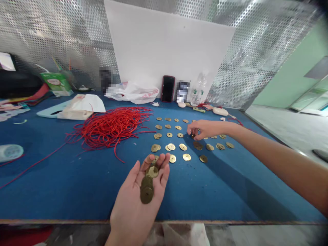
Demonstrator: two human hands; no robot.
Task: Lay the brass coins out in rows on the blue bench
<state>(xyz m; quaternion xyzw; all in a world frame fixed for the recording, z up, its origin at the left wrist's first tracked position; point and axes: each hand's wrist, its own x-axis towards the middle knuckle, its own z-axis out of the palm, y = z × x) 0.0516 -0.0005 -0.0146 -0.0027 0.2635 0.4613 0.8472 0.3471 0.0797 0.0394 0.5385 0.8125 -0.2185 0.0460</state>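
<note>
Careful — the coins (147, 188) piled on the left grip (130, 208), open and cupped, could slide off if it tips, and the right grip (202, 130), fingers together down in the coin rows (183, 147) on the counter (77, 191), could bump neighbors — can't tell if it's clamped on one.

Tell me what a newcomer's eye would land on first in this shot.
A tangled heap of thin red cord sprawls across the blue table top, left of rows of round brass coins with square holes. In the foreground, the left hand lies palm up, holding a small stack of brass coins. The outstretched right hand reaches in from the right, its fingers down among the rows.
</note>
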